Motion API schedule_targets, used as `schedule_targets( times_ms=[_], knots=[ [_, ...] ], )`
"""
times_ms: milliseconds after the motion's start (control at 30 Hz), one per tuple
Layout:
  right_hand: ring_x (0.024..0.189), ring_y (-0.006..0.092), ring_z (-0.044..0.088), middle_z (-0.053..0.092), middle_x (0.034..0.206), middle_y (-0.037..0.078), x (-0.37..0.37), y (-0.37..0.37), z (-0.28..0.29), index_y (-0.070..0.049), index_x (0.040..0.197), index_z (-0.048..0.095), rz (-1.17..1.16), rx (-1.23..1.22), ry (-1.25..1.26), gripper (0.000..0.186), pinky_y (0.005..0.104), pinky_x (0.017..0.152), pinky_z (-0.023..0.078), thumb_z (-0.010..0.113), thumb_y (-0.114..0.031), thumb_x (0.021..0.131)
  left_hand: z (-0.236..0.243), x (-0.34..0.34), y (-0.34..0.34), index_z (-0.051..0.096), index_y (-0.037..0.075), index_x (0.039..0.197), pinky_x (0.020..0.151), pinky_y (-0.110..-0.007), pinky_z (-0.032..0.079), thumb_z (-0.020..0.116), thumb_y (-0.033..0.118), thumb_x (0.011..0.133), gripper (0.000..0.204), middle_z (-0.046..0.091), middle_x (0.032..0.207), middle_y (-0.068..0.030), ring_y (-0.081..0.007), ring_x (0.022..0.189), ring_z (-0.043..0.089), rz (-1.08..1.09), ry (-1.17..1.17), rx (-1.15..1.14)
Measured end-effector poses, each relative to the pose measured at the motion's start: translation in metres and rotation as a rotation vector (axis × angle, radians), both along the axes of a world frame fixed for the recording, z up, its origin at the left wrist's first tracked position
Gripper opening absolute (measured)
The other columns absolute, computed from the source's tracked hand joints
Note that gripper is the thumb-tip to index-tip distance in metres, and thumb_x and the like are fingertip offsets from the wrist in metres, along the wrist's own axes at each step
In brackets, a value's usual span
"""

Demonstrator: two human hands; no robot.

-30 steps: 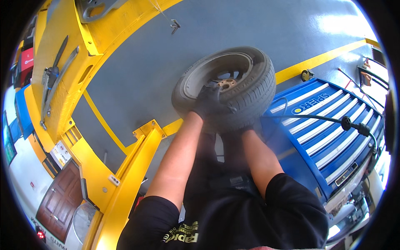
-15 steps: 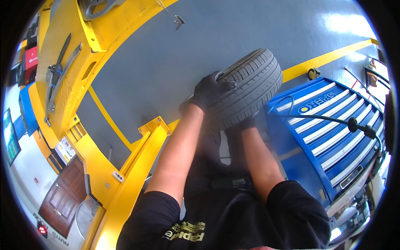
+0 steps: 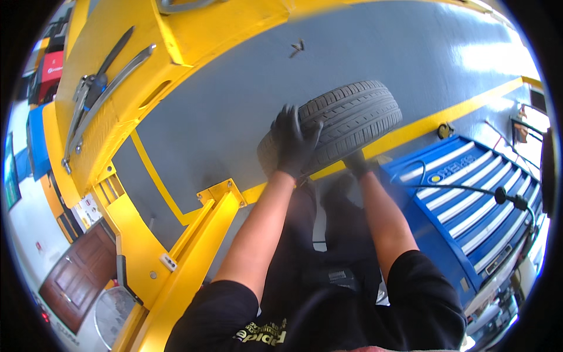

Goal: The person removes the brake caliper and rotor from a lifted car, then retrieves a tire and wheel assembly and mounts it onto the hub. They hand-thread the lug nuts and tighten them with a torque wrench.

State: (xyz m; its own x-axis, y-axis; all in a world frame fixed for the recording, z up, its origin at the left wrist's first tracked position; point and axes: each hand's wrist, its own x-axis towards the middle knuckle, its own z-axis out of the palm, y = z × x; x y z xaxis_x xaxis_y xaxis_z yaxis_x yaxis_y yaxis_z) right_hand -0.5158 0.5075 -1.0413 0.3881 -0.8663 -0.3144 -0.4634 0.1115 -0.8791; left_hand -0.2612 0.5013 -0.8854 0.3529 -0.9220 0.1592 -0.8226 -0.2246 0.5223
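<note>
A car tire (image 3: 352,114) is held up in front of me over the grey floor, its tread turned toward the camera and the wheel inside it hidden. My left hand (image 3: 294,141), in a black glove, grips the left part of the tread with fingers curved over it. My right hand (image 3: 355,164), also gloved, holds the tire's lower edge, its fingers partly hidden behind it.
A yellow machine frame (image 3: 132,88) fills the left, with metal bars and tools (image 3: 105,76) on it, and a yellow post (image 3: 199,246) below. A blue tool cabinet (image 3: 434,234) with a hose stands at right. Yellow lines (image 3: 155,176) mark the floor; a small metal piece (image 3: 297,48) shows beyond the tire.
The tire has turned so its rim is out of sight and the tread faces me. Both hands and the tire have shifted slightly right, and my right hand shows more below the tire.
</note>
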Motion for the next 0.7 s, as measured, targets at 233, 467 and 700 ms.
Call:
schedule_targets(
  times_ms=[233, 467, 700],
  knots=[
    [0.103, 0.0238, 0.065, 0.072, 0.108, 0.008, 0.092, -0.027, 0.054, -0.004, 0.112, 0.072, 0.08, 0.204, -0.176, 0.022, 0.0389, 0.089, 0.053, 0.07, -0.006, 0.09, -0.071, 0.058, 0.219, 0.052, -0.003, 0.141, 0.116, -0.053, 0.037, 0.074, 0.039, 0.096, 0.066, 0.05, 0.146, -0.0275, -0.0449, 0.137, 0.046, 0.318, 0.748, 0.245],
    [0.111, 0.0253, 0.063, 0.069, 0.119, 0.011, 0.075, -0.017, 0.156, -0.003, 0.123, 0.066, 0.17, 0.237, -0.079, 0.032, 0.0393, 0.095, 0.052, 0.071, -0.006, 0.092, -0.07, 0.06, 0.351, 0.057, 0.008, 0.144, 0.115, -0.045, 0.041, 0.06, 0.028, 0.107, 0.042, 0.057, 0.141, -0.0162, -0.0322, 0.135, 0.052, 0.53, 0.963, 0.145],
    [0.119, 0.0268, 0.062, 0.065, 0.13, 0.013, -0.002, 0.001, 0.37, -0.001, 0.133, 0.06, 0.136, 0.162, -0.019, 0.042, 0.0397, 0.101, 0.051, 0.071, -0.005, 0.093, -0.045, -0.022, 0.342, 0.04, 0.005, 0.158, 0.123, -0.054, 0.032, 0.041, 0.063, 0.108, 0.078, 0.042, 0.162, -0.0149, -0.0336, 0.15, 0.039, 0.84, 2.545, -0.16]
  ],
)
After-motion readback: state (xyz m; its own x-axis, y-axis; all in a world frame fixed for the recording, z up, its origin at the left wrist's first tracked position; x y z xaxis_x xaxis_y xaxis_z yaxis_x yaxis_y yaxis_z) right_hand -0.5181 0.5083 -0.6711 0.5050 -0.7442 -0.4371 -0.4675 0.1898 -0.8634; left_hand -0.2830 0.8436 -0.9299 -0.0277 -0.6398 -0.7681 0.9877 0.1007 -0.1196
